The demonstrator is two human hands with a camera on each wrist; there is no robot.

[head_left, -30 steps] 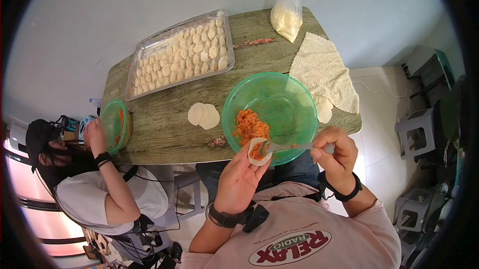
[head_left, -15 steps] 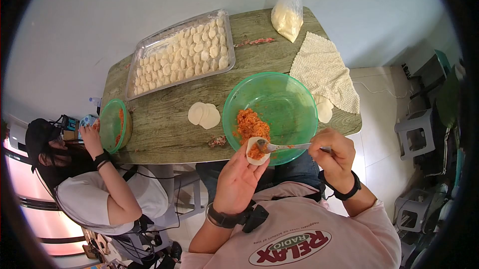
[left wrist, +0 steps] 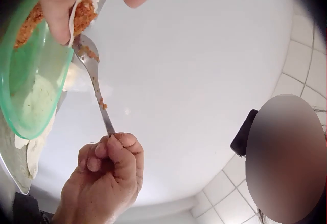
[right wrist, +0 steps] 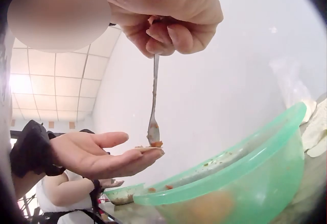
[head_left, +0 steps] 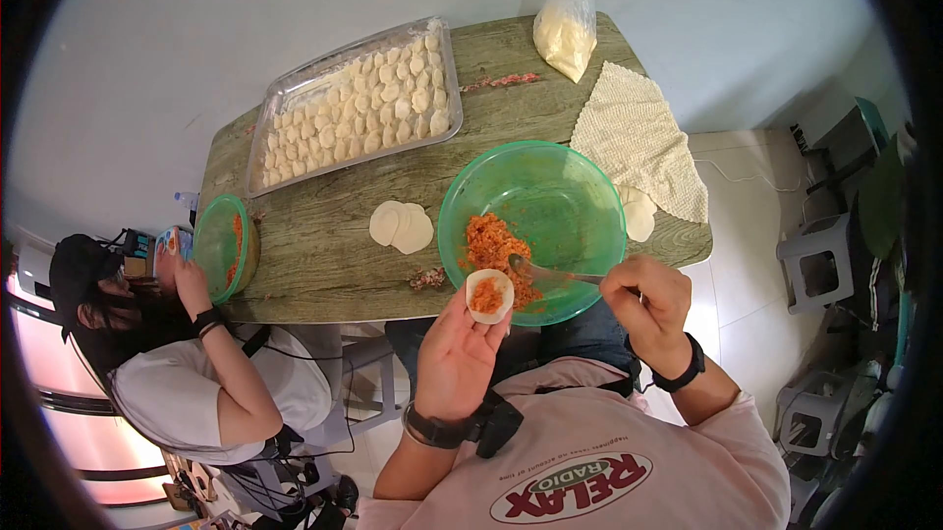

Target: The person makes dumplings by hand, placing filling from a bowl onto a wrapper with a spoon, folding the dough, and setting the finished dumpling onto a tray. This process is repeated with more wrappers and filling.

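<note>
My left hand [head_left: 454,361] is palm up near the front rim of the green bowl [head_left: 580,206]. On its straight fingers lies a round dumpling wrapper [head_left: 489,296] with orange-red filling in its middle. The right wrist view shows the thumb raised apart from the wrapper. My right hand [head_left: 648,306] grips a metal spoon [left wrist: 97,78] by the end of its handle. In the head view the spoon's bowl overlaps the heap of filling [head_left: 494,238] in the bowl. Bits of filling cling to the spoon.
Left of the bowl lie several loose wrappers [head_left: 401,226]. A metal tray [head_left: 257,162] with rows of dumplings stands at the back. Right are more wrappers [head_left: 638,216], a cloth [head_left: 638,142] and a plastic bag [head_left: 567,34]. Another person [head_left: 221,383] sits left by a smaller green bowl [head_left: 224,250].
The spoon has lifted off the wrapper and shifted over the filling in the bowl. My left hand has moved slightly left with the wrapper, now seen more face-on.
</note>
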